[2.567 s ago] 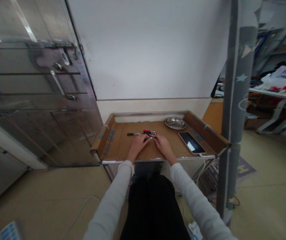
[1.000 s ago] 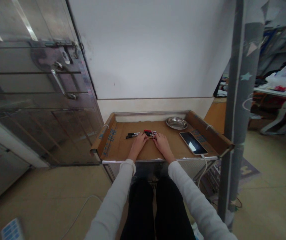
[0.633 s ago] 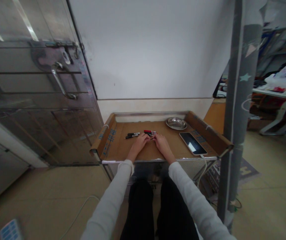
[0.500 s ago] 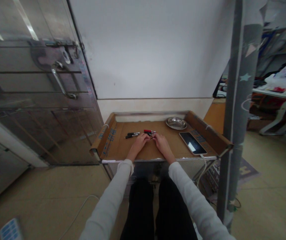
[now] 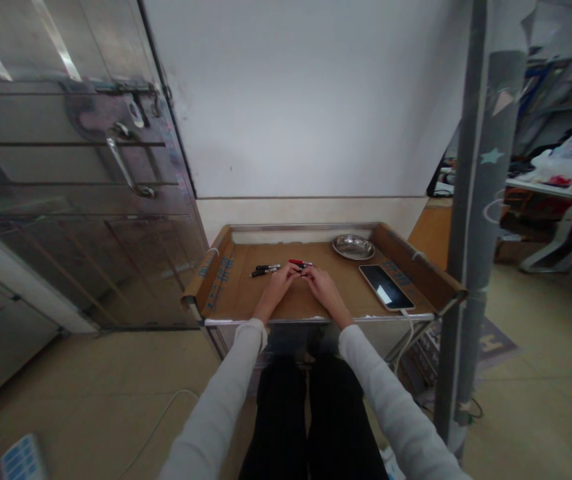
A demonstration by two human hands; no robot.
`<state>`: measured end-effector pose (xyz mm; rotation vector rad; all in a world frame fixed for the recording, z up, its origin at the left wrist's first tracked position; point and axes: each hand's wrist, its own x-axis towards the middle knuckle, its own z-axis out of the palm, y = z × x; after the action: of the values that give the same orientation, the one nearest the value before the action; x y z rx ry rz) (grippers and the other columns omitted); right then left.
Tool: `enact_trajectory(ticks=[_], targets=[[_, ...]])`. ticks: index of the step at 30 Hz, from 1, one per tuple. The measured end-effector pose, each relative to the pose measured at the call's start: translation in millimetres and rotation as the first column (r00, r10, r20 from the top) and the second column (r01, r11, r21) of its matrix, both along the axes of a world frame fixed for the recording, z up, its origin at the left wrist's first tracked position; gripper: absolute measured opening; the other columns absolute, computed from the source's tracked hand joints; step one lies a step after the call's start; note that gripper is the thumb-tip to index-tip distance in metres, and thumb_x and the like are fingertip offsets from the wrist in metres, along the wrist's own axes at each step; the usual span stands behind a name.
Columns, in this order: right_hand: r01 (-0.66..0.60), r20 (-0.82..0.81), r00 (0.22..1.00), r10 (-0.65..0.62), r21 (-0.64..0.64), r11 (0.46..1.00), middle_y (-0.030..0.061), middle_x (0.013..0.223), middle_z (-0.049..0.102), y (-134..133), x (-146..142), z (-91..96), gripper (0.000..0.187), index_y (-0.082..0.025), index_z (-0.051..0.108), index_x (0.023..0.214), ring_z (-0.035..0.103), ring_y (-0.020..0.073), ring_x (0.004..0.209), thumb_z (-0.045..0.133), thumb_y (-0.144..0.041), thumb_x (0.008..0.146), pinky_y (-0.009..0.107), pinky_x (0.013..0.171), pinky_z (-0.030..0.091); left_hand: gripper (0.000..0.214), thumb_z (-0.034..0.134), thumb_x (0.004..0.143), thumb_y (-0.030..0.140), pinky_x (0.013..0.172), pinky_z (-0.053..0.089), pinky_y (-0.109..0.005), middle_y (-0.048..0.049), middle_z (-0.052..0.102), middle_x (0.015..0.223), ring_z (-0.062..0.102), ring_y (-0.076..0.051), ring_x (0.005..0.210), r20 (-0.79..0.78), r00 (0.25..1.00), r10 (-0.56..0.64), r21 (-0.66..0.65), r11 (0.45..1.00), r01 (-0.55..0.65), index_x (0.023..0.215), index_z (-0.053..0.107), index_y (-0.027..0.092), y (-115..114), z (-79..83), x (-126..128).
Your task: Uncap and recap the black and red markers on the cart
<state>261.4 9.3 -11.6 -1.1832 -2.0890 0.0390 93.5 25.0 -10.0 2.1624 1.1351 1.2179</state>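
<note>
Both my hands rest on a cardboard-lined tray table (image 5: 246,293) in front of me. My left hand (image 5: 279,285) and my right hand (image 5: 321,285) meet at their fingertips over a small dark pen or marker (image 5: 300,269), fingers curled around it. Just beyond lies a red marker (image 5: 300,263). Two black markers (image 5: 265,270) lie to the left of my left hand. The piece held between my fingertips is too small to name for certain.
A steel dish (image 5: 353,247) sits at the back right of the tray. A phone (image 5: 386,287) with a cable lies at the right. A metal door (image 5: 66,173) stands left, a grey pole (image 5: 471,220) right, and a blue-white object (image 5: 19,457) lies on the floor.
A second black marker now lies at the left beside the first one. My hands have stayed together at the middle of the tray, shifting slightly.
</note>
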Motion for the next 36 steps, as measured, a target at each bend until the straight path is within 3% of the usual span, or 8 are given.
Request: enact_trajectory(ticks=[5,9,14,19,22,25,27,36], targets=[[-0.024,0.047,0.999,0.026,-0.045,0.999,0.0063,0.1,0.067,2,0,-2.3,0.017,-0.019,0.059,0.1,0.059,0.0195,0.091,0.046,-0.022,0.09,0.03,0.081,0.042,0.016,0.051,0.087,0.021,0.087,0.048,-0.03,-0.0041,0.065,0.102,0.062,-0.014,0.092,-0.002,1.0,-0.025,0.032,0.999,0.025,0.102,0.054,0.019,1,-2.4,0],[0.129,0.119,0.985,-0.125,-0.02,0.991,0.0077,0.1,0.068,-2,0,0.9,0.019,-0.02,0.061,0.099,0.06,0.0211,0.091,0.044,-0.023,0.091,0.031,0.081,0.04,0.024,0.045,0.09,0.02,0.095,0.043,-0.034,-0.0076,0.062,0.113,0.058,-0.017,0.106,-0.124,0.991,0.054,0.112,0.993,-0.04,0.112,0.053,0.018,4,-6.2,1],[0.455,0.134,0.881,-0.454,0.017,0.89,0.0134,0.091,0.067,-10,2,4.5,0.024,-0.016,0.061,0.1,0.058,0.0242,0.085,0.04,-0.021,0.092,0.034,0.075,0.037,0.034,0.05,0.088,0.028,0.099,0.036,-0.039,-0.0102,0.058,0.12,0.052,-0.022,0.113,-0.346,0.923,0.167,0.175,0.978,-0.111,0.12,0.051,0.018,3,-8.0,3],[0.589,0.153,0.803,-0.575,-0.06,0.806,0.0153,0.093,0.066,-15,3,3.6,0.022,-0.016,0.062,0.097,0.057,0.025,0.088,0.042,-0.02,0.09,0.035,0.076,0.035,0.028,0.055,0.084,0.041,0.092,0.037,-0.039,-0.0081,0.057,0.107,0.05,-0.024,0.105,-0.424,0.874,0.237,0.186,0.967,-0.171,0.101,0.063,0.02,-3,-2.6,3],[0.526,0.22,0.838,-0.499,-0.082,0.847,0.0128,0.096,0.066,-15,1,4.5,0.021,-0.017,0.062,0.1,0.057,0.0242,0.092,0.044,-0.023,0.09,0.034,0.08,0.035,0.025,0.055,0.084,0.042,0.089,0.037,-0.037,-0.0065,0.058,0.101,0.05,-0.023,0.101,-0.433,0.867,0.245,0.202,0.964,-0.171,0.088,0.065,0.02,-5,0.1,2],[0.341,0.236,0.92,-0.314,-0.081,0.937,0.009,0.098,0.067,-13,-1,5.3,0.02,-0.019,0.062,0.099,0.057,0.021,0.094,0.045,-0.023,0.091,0.03,0.081,0.036,0.022,0.055,0.085,0.039,0.089,0.037,-0.036,-0.0057,0.061,0.097,0.051,-0.022,0.098,-0.412,0.881,0.235,0.208,0.965,-0.16,0.088,0.062,0.018,-4,0.9,2],[0.257,0.205,0.95,-0.237,-0.076,0.963,0.008,0.098,0.067,-11,-1,4.9,0.02,-0.018,0.062,0.099,0.058,0.0192,0.093,0.044,-0.022,0.091,0.027,0.08,0.038,0.02,0.053,0.086,0.037,0.088,0.037,-0.034,-0.0047,0.062,0.094,0.053,-0.02,0.095,-0.391,0.9,0.194,0.2,0.972,-0.123,0.088,0.061,0.018,-3,1.2,2],[0.315,0.136,0.942,-0.307,-0.041,0.948,0.0112,0.096,0.068,-12,-1,3.2,0.025,-0.016,0.061,0.105,0.061,0.0211,0.089,0.041,-0.023,0.092,0.029,0.079,0.043,0.018,0.05,0.088,0.035,0.087,0.038,-0.035,-0.0048,0.065,0.09,0.055,-0.021,0.09,-0.354,0.906,0.231,0.233,0.96,-0.154,0.086,0.059,0.019,-9,5.1,0]])
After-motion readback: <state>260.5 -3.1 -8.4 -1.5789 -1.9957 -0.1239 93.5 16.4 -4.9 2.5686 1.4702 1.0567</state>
